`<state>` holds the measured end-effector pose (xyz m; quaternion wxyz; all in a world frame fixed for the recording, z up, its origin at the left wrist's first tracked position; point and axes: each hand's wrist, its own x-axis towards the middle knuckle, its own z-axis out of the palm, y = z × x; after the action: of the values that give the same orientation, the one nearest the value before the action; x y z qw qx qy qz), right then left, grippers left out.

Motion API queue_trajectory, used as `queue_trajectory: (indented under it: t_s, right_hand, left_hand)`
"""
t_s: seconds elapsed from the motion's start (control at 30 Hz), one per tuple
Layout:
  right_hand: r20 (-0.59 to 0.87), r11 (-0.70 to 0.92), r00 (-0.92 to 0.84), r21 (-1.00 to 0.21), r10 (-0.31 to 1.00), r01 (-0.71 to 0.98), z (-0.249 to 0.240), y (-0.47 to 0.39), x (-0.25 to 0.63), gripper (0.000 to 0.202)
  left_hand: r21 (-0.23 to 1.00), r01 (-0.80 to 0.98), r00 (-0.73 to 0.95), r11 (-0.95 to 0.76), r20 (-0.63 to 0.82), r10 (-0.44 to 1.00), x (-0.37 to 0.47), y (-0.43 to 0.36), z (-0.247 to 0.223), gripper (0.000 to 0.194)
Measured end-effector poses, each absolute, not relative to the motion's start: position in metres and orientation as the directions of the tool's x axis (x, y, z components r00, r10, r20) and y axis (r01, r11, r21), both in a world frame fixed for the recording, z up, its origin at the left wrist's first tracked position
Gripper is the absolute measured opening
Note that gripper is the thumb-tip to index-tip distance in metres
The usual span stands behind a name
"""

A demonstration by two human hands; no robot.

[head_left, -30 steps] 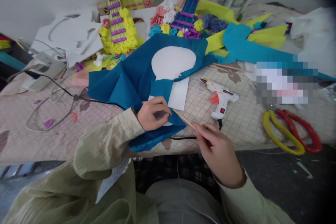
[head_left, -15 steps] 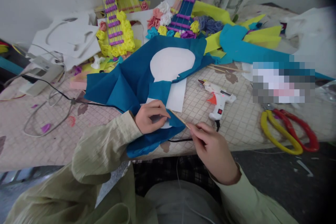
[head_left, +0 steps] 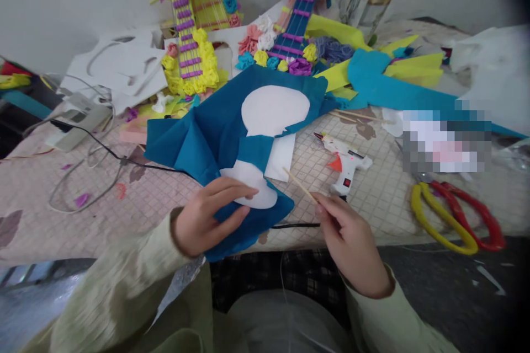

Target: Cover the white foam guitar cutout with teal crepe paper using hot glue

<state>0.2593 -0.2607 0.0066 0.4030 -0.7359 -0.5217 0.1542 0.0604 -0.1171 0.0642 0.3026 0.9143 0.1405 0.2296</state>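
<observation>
My right hand (head_left: 351, 240) pinches a thin wooden stick (head_left: 298, 183), its free end pointing up and left over the table. My left hand (head_left: 215, 212) is open, thumb and fingers apart, over the lower part of a white rounded cutout (head_left: 265, 198); whether the fingertips touch it I cannot tell. Under the cutout lies a large creased sheet of blue paper (head_left: 199, 132). A blue strip (head_left: 253, 151) crosses the narrow middle of the white shape, and its wide upper part (head_left: 275, 107) is bare. A white card piece (head_left: 281, 160) shows beneath, on the right.
A glue gun (head_left: 345, 162) lies to the right, near scissors (head_left: 457, 215) with yellow and red handles. Behind stand a yellow flower-trimmed paper guitar (head_left: 188, 49) and a blue one (head_left: 293, 25). A black cable (head_left: 157, 165) runs across the table beside a power strip (head_left: 85, 121).
My left hand has opened and drawn back to the lower left, uncovering more of the white cutout. My right hand has moved right with the stick, whose tip is now away from the blue paper.
</observation>
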Motion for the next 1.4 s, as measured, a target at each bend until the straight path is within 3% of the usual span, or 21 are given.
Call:
queue_trajectory:
  t_s: [0.1, 0.17, 0.2, 0.27, 0.37, 0.47, 0.57, 0.77, 0.97, 1.1, 1.23, 1.33, 1.4]
  right_hand:
    - [0.066, -0.216, 0.456, -0.815, 0.887, 0.537, 0.012, -0.262, 0.262, 0.033]
    - [-0.004, -0.259, 0.448, -0.822, 0.894, 0.508, 0.016, -0.258, 0.259, 0.039]
    - [-0.01, -0.266, 0.44, -0.808, 0.898, 0.525, 0.018, -0.254, 0.257, 0.042]
    - [0.032, -0.256, 0.423, -0.753, 0.906, 0.606, 0.019, -0.244, 0.252, 0.045]
    - [0.118, -0.207, 0.38, -0.676, 0.917, 0.708, 0.015, -0.226, 0.247, 0.03]
    - [0.151, -0.181, 0.39, -0.699, 0.908, 0.692, 0.012, -0.215, 0.246, 0.031]
    - [0.122, -0.165, 0.428, -0.802, 0.895, 0.574, 0.014, -0.214, 0.247, 0.035]
    - [0.101, -0.087, 0.469, -0.928, 0.877, 0.362, 0.027, -0.218, 0.245, 0.025]
    - [0.144, -0.041, 0.46, -0.929, 0.876, 0.368, 0.034, -0.22, 0.242, 0.017]
    - [0.275, 0.039, 0.389, -0.855, 0.879, 0.517, 0.039, -0.224, 0.238, 0.011]
    - [0.409, 0.206, 0.181, -0.736, 0.894, 0.645, 0.045, -0.236, 0.235, 0.015]
    - [0.33, 0.177, 0.188, -0.813, 0.925, 0.555, 0.043, -0.249, 0.238, 0.015]
    - [0.2, 0.054, 0.28, -0.889, 0.939, 0.455, 0.037, -0.261, 0.24, 0.028]
  left_hand:
    - [0.849, 0.223, 0.831, -0.479, 0.092, 0.549, 0.029, -0.154, 0.079, 0.027]
    - [0.961, 0.219, 0.838, -0.168, -0.097, 0.537, 0.013, -0.179, 0.073, 0.019]
    - [0.962, 0.273, 0.846, -0.016, -0.232, 0.48, 0.009, -0.19, 0.065, 0.021]
    - [0.933, 0.292, 0.848, 0.21, -0.354, 0.393, 0.006, -0.209, 0.044, 0.022]
    - [0.852, 0.127, 0.774, 0.508, -0.405, 0.487, 0.014, -0.226, 0.009, 0.035]
    - [0.848, -0.091, 0.658, 0.522, -0.342, 0.671, 0.03, -0.23, -0.01, 0.037]
    - [0.813, -0.279, 0.571, 0.51, -0.287, 0.769, 0.046, -0.227, -0.012, 0.034]
    - [0.791, -0.33, 0.543, 0.515, -0.287, 0.789, 0.061, -0.226, 0.0, 0.019]
    - [0.618, -0.578, 0.545, 0.534, -0.194, 0.815, 0.086, -0.225, 0.022, 0.046]
    - [0.577, -0.668, 0.395, 0.471, -0.261, 0.881, 0.112, -0.219, 0.038, 0.04]
    - [0.563, -0.719, 0.182, 0.406, -0.411, 0.893, 0.125, -0.214, 0.036, 0.037]
    - [0.591, -0.708, 0.086, 0.386, -0.471, 0.878, 0.12, -0.215, 0.024, 0.041]
    - [0.599, -0.678, 0.156, 0.426, -0.45, 0.879, 0.113, -0.217, 0.015, 0.038]
